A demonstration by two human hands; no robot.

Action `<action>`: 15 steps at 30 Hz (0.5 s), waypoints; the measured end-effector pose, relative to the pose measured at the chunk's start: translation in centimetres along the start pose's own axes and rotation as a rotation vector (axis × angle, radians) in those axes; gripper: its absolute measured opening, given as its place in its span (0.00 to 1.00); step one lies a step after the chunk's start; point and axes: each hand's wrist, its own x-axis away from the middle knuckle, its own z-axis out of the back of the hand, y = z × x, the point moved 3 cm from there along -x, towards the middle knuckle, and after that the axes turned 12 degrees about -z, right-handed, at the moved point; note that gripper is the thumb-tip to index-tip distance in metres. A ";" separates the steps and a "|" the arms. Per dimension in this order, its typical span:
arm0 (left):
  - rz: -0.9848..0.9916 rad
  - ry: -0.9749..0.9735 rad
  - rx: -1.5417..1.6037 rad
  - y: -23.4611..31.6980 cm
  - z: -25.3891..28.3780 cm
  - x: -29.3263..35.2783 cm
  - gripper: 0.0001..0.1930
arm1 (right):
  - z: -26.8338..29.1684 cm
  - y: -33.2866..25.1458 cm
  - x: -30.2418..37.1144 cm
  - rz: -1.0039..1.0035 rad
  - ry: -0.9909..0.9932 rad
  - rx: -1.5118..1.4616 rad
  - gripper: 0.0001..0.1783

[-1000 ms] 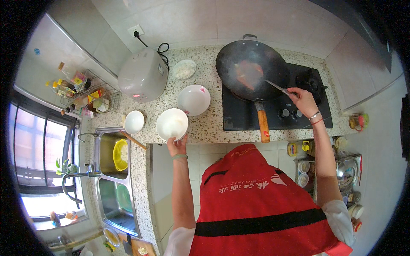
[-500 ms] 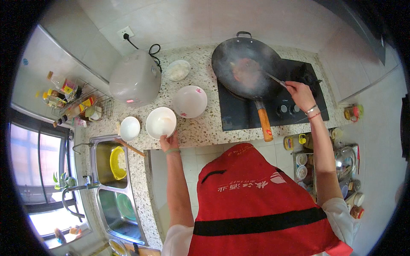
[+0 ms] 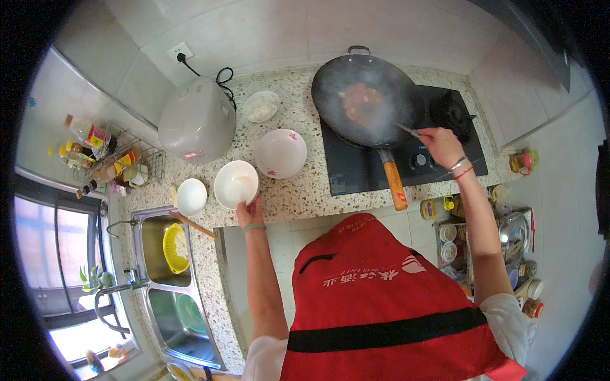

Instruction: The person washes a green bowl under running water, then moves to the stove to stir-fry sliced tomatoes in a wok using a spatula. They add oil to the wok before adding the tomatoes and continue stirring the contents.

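Note:
My left hand (image 3: 250,213) grips the near rim of a white bowl (image 3: 232,174) at the counter's front edge; little or nothing shows inside it. Over the cooktop, my right hand (image 3: 443,148) is closed on the handle of a metal cooking utensil (image 3: 406,129), whose far end is lost in steam. The utensil reaches into a black wok (image 3: 327,76) with a wooden handle (image 3: 393,181). Reddish food with paler pieces (image 3: 361,101) steams in the wok, partly veiled.
A flower-patterned bowl (image 3: 279,163), a small white bowl (image 3: 191,197) and a bowl of white food (image 3: 262,106) stand on the speckled counter. Further left are a rice cooker (image 3: 197,120), a bottle rack (image 3: 136,159) and a double sink (image 3: 166,225) holding a yellow basket (image 3: 169,244).
The utensil and my right hand have shifted slightly toward me, its far end now nearer the wok's close rim. My left hand stays on the bowl, which is tilted a little differently.

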 end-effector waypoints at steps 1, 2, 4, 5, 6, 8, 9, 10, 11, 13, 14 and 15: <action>-0.001 -0.004 -0.007 -0.2 -0.2 -0.2 0.22 | -1.2 0.3 0.0 0.030 0.010 0.020 0.12; -0.011 -0.001 -0.012 -0.2 0.0 -0.5 0.21 | -2.0 -0.2 0.1 -0.033 -0.029 0.036 0.12; -0.042 -0.057 -0.054 -0.3 0.2 -0.9 0.20 | -2.2 -0.9 0.3 -0.077 -0.018 0.031 0.13; -0.064 -0.117 -0.091 -0.2 0.2 -1.0 0.21 | -1.9 -0.4 -0.1 -0.044 -0.001 -0.002 0.13; -0.087 -0.176 -0.129 0.0 0.2 -1.0 0.22 | -1.4 0.4 -0.5 -0.011 0.016 -0.035 0.14; -0.054 -0.182 -0.153 0.6 0.7 -0.9 0.22 | 1.0 0.4 0.2 0.052 0.027 -0.098 0.15; -0.038 -0.183 -0.162 0.9 0.8 -0.7 0.23 | 2.4 0.3 0.6 0.038 0.002 -0.131 0.16; -0.053 -0.077 -0.185 0.7 0.7 0.0 0.22 | 3.9 0.3 1.3 0.014 -0.020 -0.159 0.17; -0.071 0.031 -0.209 0.4 0.5 1.0 0.21 | 4.4 1.3 1.4 -0.017 -0.081 -0.285 0.17; -0.036 0.068 -0.194 -0.9 -0.4 4.0 0.19 | 6.1 2.6 2.1 -0.055 -0.119 -0.449 0.16; 0.008 -0.001 -0.153 -2.2 -0.7 6.3 0.18 | 6.8 2.8 2.3 -0.108 -0.159 -0.460 0.15; 0.054 -0.073 -0.112 -3.4 -0.9 8.4 0.16 | 7.8 3.0 2.5 -0.163 -0.196 -0.469 0.14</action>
